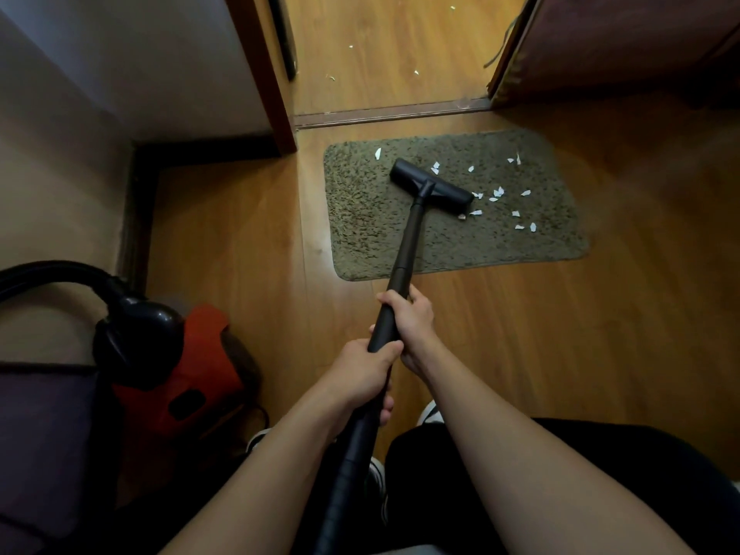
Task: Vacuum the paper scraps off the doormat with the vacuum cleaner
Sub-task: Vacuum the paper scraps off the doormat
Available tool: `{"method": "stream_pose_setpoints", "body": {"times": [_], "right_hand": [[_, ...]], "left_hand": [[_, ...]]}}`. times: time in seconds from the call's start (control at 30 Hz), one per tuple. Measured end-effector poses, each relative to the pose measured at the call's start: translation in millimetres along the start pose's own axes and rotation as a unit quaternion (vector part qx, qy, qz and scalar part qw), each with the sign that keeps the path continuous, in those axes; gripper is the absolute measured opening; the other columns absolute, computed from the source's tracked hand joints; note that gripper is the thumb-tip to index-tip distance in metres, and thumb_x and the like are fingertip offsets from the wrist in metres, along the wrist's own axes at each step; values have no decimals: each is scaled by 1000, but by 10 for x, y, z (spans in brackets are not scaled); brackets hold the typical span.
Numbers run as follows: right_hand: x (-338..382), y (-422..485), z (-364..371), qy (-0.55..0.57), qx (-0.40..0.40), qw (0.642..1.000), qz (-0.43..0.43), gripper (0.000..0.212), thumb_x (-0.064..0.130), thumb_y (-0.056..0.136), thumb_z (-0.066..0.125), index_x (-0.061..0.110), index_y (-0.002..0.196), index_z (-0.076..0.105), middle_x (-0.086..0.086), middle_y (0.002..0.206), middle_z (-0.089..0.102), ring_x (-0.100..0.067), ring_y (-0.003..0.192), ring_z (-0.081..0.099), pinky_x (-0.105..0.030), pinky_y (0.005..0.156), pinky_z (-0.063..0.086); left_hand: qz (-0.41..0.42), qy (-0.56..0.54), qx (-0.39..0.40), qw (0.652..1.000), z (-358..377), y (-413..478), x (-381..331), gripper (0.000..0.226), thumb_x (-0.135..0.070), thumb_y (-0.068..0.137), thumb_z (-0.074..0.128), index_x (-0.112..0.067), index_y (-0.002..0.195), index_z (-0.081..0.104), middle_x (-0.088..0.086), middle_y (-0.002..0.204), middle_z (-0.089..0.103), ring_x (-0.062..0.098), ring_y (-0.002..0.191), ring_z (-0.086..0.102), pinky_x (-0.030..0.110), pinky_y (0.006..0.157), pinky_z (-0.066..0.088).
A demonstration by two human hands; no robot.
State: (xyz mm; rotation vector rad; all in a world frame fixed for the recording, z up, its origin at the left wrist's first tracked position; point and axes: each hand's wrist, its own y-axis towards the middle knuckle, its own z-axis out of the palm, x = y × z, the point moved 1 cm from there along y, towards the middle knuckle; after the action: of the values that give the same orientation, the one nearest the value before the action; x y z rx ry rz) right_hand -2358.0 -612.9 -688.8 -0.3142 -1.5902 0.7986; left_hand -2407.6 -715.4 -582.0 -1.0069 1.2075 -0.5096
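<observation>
Both hands clamped on the black wand (404,254): right hand (410,318) higher up, left hand (362,374) below it. Floor head (431,187) sits on the doormat (452,242), centre frame. Paper scraps (498,193) lie mostly right of the head (one at the mat's upper left). Red vacuum body (192,378) lower left.

Warm wooden plank floor (560,334) runs through an open doorway, crossed by a metal threshold strip (392,113). A reddish-brown door frame (264,74) edges a pale wall (120,66) with dark skirting (136,218). At right hangs what may be a maroon curtain (624,38). Light is dim.
</observation>
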Motion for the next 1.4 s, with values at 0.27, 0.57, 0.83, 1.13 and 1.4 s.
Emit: {"method": "stream_pose_setpoints", "body": {"times": [0.27, 0.57, 0.83, 1.13, 1.4], "right_hand": [[206, 281, -59, 1, -2, 1000, 5, 16, 11, 88, 72, 21, 88, 60, -11, 76, 59, -34, 64, 65, -54, 70, 61], [81, -203, 85, -7, 15, 1000, 20, 15, 20, 81, 75, 24, 92, 64, -13, 85, 66, -40, 82, 69, -64, 82, 60], [-275, -721, 158, 5, 7, 999, 32, 18, 15, 87, 74, 20, 100, 63, -14, 91, 65, -37, 81, 68, -58, 80, 63], [-426, -885, 52, 31, -22, 999, 39, 31, 31, 68, 76, 22, 95, 63, -12, 87, 63, -40, 84, 68, -64, 82, 61], [-289, -467, -240, 26, -29, 999, 22, 40, 42, 52, 76, 27, 87, 63, -8, 78, 62, -42, 79, 68, -61, 75, 60]], "left_hand": [[-5, 1, -2, 1000, 64, 233, -250, 22, -35, 101, 54, -13, 102, 52, 7, 66, 51, 15, 39, 49, 25, 40, 44], [-18, 33, -12, 999, -56, -209, -78, 27, -33, 102, 51, -7, 108, 53, 7, 65, 51, 14, 37, 48, 23, 38, 44], [-25, 39, 3, 999, -207, -578, 364, 26, -32, 103, 51, -7, 109, 53, 8, 67, 51, 14, 39, 47, 23, 38, 43], [-31, 73, 25, 996, -158, -634, 516, 23, -36, 101, 52, -14, 107, 52, 9, 72, 53, 15, 42, 51, 25, 41, 47], [-30, 74, 34, 996, 130, -387, 246, 22, -36, 101, 53, -14, 106, 51, 7, 67, 52, 14, 40, 51, 25, 40, 46]]}}
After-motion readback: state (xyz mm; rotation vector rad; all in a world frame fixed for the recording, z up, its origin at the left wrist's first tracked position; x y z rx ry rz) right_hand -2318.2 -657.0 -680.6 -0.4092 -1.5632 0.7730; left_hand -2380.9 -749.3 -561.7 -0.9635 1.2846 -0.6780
